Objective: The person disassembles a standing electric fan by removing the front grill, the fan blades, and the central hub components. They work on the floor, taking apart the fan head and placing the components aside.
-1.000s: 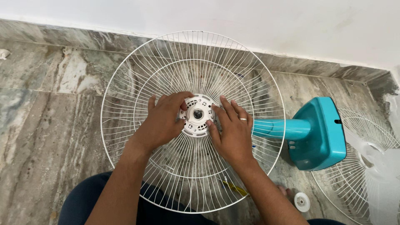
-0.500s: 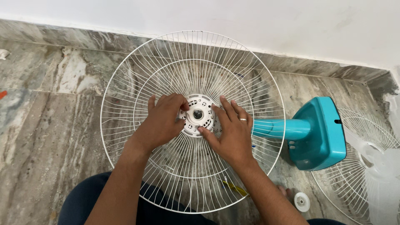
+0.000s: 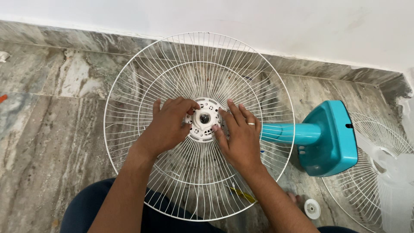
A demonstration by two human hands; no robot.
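Note:
A round white wire fan guard [image 3: 129, 86] lies face-up over a fan motor on the marble floor. At its middle is a white plastic hub [image 3: 204, 119] with small holes and a dark shaft end. My left hand [image 3: 166, 127] rests on the hub's left side, fingers curled over its rim. My right hand [image 3: 239, 138], with a ring on one finger, presses the hub's right side, thumb at its lower edge. Both hands touch the hub and the wires around it.
A teal fan stem and base [image 3: 327, 138] lie to the right. A second wire guard with a translucent blade [image 3: 384, 172] sits at the far right. A small white round cap [image 3: 312, 208] and a yellow-handled tool [image 3: 243, 195] lie near my knees. White wall behind.
My right thumb has shifted along the hub's lower right edge, out to the left and then back. My left hand and the guard have barely moved.

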